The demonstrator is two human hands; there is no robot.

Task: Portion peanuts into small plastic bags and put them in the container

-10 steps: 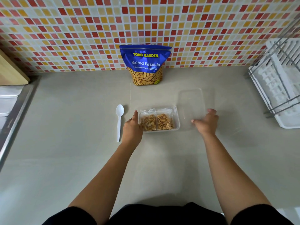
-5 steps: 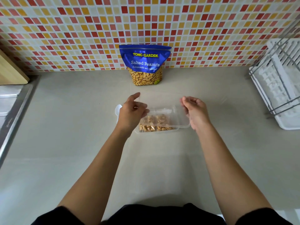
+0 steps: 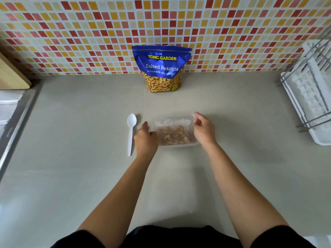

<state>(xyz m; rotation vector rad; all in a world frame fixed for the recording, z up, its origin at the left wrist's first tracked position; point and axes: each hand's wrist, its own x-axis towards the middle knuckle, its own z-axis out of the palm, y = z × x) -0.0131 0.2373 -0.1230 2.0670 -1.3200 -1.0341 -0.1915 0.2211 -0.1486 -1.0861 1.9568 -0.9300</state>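
Observation:
A clear plastic container sits mid-counter with small bags of peanuts inside. A clear lid lies over it, blurring the contents. My left hand is at the container's left end, fingers curled over its edge. At the far right corner my right hand pinches the lid with fingers and thumb. The blue Salted Peanuts bag stands upright against the tiled wall, behind the container.
A white plastic spoon lies just left of my left hand. A white dish rack stands at the right edge. A wooden board and a metal sink rim are on the left.
My right hand lifted the lid from the counter right of the container and brought it over the top. Both hands now sit at the container's ends with the lid down on it.

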